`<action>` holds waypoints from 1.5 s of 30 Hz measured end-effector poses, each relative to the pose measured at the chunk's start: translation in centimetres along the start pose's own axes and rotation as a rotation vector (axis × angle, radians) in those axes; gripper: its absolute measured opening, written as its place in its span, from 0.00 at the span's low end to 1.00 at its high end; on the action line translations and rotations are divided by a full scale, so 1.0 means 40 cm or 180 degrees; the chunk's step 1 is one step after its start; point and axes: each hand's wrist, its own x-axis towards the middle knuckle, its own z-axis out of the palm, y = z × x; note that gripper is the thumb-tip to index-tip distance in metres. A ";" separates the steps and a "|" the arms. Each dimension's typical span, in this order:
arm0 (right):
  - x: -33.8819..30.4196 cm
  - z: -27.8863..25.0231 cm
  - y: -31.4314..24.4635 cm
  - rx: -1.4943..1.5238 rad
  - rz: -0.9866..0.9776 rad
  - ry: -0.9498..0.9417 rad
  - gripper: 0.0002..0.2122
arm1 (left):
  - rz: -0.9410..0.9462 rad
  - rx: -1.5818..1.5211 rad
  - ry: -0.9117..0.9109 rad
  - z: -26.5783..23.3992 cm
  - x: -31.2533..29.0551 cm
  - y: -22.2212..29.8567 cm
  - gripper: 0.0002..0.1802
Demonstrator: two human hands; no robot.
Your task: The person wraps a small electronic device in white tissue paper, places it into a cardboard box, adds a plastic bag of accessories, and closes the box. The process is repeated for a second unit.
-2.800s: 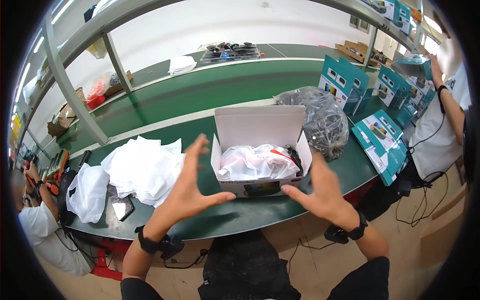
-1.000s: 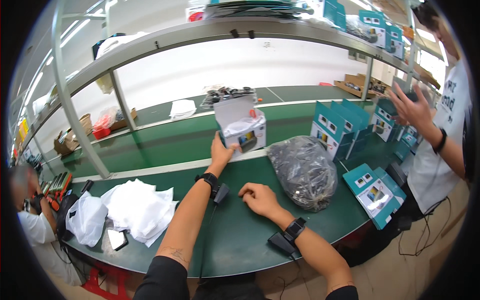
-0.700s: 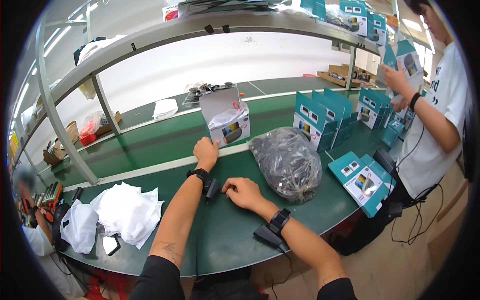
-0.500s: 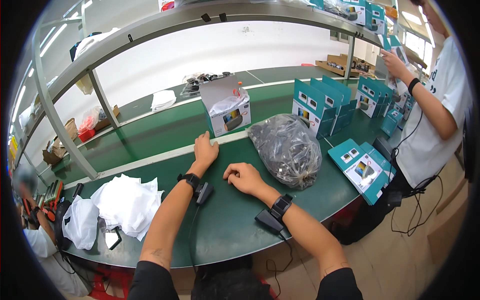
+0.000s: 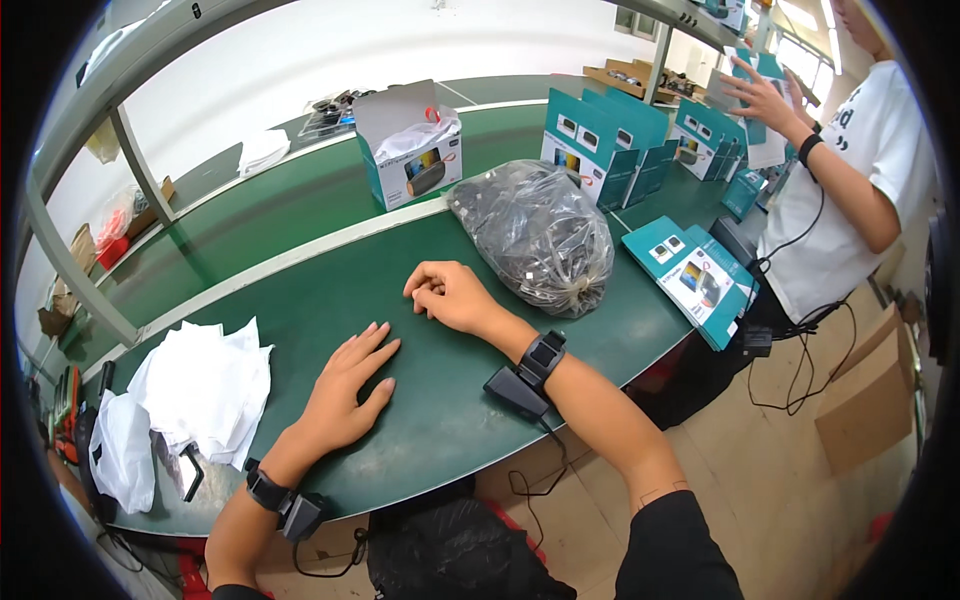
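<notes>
My left hand [image 5: 345,390] lies flat on the green table [image 5: 300,290] with its fingers spread, holding nothing. My right hand [image 5: 445,295] rests on the table with its fingers curled under, empty, just left of a clear bag of dark cables [image 5: 540,235]. An open teal and white box [image 5: 410,145] with white wrapping inside stands on the far strip of the table, well beyond both hands. A pile of white bags [image 5: 205,385] lies to the left of my left hand.
Upright teal boxes [image 5: 600,145] stand at the back right, and two flat teal boxes [image 5: 690,275] lie near the right edge. A person in a white shirt [image 5: 850,190] works at the right. A metal shelf post [image 5: 140,165] rises at the left.
The open box went from in front of me to the far strip of the table. My left hand has drawn back from it and now lies flat near me; my right hand stays on the table.
</notes>
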 end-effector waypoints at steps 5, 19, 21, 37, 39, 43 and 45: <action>0.014 0.007 0.008 0.0083 0.0132 -0.0173 0.05 | -0.0380 -0.1286 0.0630 0.000 -0.010 -0.054 0.09; -0.022 0.026 -0.060 -0.1598 -0.0304 -0.0045 0.03 | 0.0652 0.0312 0.1180 -0.015 -0.018 -0.114 0.03; -0.022 0.022 -0.056 -0.1681 -0.0510 -0.0047 0.03 | 0.0605 0.0477 0.1199 -0.020 -0.032 -0.117 0.04; -0.008 -0.030 0.035 -0.1377 -0.0631 -0.0031 0.02 | 0.1034 0.1092 0.1139 0.040 -0.004 -0.115 0.09; -0.023 0.012 -0.033 -0.1819 -0.0410 -0.0015 0.03 | 0.1033 0.1231 0.1155 0.037 -0.028 -0.120 0.08; -0.036 0.055 -0.078 -0.2370 -0.1071 -0.0057 0.05 | 0.1057 0.1436 0.1304 0.028 -0.041 -0.113 0.09; -0.043 0.049 -0.088 -0.2420 -0.1033 -0.0067 0.05 | 0.1016 0.1533 0.1395 0.029 -0.035 -0.110 0.09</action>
